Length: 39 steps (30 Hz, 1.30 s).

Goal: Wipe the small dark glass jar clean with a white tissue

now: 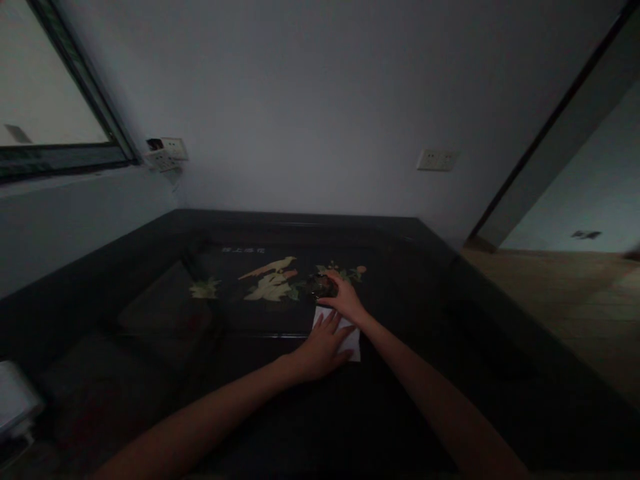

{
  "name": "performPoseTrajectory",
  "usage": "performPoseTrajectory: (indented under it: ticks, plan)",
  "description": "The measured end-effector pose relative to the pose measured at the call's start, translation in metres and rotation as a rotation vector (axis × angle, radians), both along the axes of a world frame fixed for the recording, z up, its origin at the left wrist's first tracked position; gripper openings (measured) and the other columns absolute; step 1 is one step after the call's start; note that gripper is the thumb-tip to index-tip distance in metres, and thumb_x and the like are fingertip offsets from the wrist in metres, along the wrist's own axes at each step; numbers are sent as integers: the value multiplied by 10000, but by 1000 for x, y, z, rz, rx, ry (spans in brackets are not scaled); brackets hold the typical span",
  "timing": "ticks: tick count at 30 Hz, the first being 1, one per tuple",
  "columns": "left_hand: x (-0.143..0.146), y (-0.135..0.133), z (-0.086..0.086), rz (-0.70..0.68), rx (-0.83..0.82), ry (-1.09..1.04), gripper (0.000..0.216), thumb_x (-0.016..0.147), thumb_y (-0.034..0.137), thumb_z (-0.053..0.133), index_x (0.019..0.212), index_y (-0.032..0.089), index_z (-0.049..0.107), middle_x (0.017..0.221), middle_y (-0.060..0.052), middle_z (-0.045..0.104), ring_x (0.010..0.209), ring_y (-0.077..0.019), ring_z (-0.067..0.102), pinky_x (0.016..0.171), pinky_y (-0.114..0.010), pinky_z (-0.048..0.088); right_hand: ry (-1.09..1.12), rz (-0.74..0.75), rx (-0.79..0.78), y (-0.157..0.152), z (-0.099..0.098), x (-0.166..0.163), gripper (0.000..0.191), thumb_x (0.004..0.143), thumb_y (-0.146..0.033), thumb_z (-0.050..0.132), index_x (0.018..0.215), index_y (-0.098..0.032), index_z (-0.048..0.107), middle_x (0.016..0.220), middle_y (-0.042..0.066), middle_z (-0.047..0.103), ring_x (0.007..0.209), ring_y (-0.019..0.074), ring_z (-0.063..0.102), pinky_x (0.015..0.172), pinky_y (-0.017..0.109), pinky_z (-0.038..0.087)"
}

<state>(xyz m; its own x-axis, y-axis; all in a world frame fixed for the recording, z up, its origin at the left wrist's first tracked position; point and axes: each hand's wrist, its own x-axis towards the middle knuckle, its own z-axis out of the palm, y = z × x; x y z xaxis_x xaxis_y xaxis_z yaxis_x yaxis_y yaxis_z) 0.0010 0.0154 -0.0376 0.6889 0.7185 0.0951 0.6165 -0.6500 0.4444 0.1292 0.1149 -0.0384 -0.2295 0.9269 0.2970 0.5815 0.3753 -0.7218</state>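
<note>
My left hand (323, 350) lies flat with fingers spread on a small white sheet of paper (354, 341), pressing it against the dark glossy tabletop (270, 400). Just beyond the paper's far end, my right hand (345, 297) curls its thumb and fingers around the right side of a dark, shiny, roundish object (321, 287). That object looks like glass, but dim light hides its exact kind. My right wrist passes close by the paper's right edge.
A bird-and-flower picture (273, 283) decorates the tabletop. Wall sockets (437, 160) sit behind the table, with another socket and plugs (167, 155) at left. A white device (17, 400) stands near the left edge. A window (50, 80) is upper left; tiled floor (560, 287) lies right.
</note>
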Motion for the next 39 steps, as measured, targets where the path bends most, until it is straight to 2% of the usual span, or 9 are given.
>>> performPoseTrajectory:
  ticks: [4,7,11,16,20,23,27,35,39]
  plan:
    - [-2,-4,12,-22,57,-46,461,852,288,541,1297,190,469,1487,-180,315,1403,-325,221,1097,-586,227,-14,21,-19,-4,2,10,771,616,-251,796,1324,-206,493,1270,123,578,1181,281,515,989,431,387]
    - [-12,-7,31,-56,83,-93,357,881,225,482,1233,198,529,1348,-118,517,1276,-244,446,1109,-473,288,-25,33,-27,-6,5,15,771,636,-264,784,1340,-214,474,1289,118,565,1194,287,499,992,440,379]
    - [-29,4,47,54,68,-176,259,885,194,435,1069,202,617,1095,-72,664,1073,-206,582,1002,-385,419,-64,7,-30,-14,11,27,640,743,-312,703,1332,-220,471,1251,110,584,1154,271,521,955,428,401]
    - [-50,43,32,416,-27,-525,217,860,180,454,1012,187,609,1064,-60,661,1038,-178,600,951,-354,454,-153,-82,-55,-42,11,46,488,771,-293,670,1217,-140,549,1100,137,613,1040,270,548,903,428,425]
    - [-51,69,7,542,-44,-547,329,839,234,512,1155,146,516,1170,-133,596,1092,-216,579,904,-386,479,-297,-86,-42,-68,9,48,496,759,-374,691,1179,-142,564,1125,141,570,1050,282,506,923,420,406]
    - [-44,77,-4,569,-33,-529,567,756,320,648,1250,125,449,1269,-182,533,1173,-272,524,973,-443,421,-396,-86,-34,-79,13,44,553,741,-438,703,1180,-139,551,1137,150,551,1056,296,496,905,416,413]
    - [-33,78,-5,556,47,-350,810,635,387,753,1320,135,400,1314,-187,518,1218,-344,474,1001,-500,371,-471,-61,-25,-85,19,39,576,682,-476,745,1106,-126,574,1097,152,569,1023,310,503,871,421,419]
    - [-27,78,-4,623,108,-256,804,660,425,723,1337,129,404,1282,-178,552,1174,-334,513,962,-447,407,-417,7,-104,-86,15,36,315,702,-354,753,896,-149,613,932,92,639,907,261,557,785,359,427]
    - [-27,79,-6,645,80,-310,745,660,441,720,1298,154,463,1256,-161,573,1160,-332,520,971,-448,392,-178,-18,-138,-84,16,37,176,716,-262,718,811,-166,606,822,29,630,795,189,576,706,280,418]
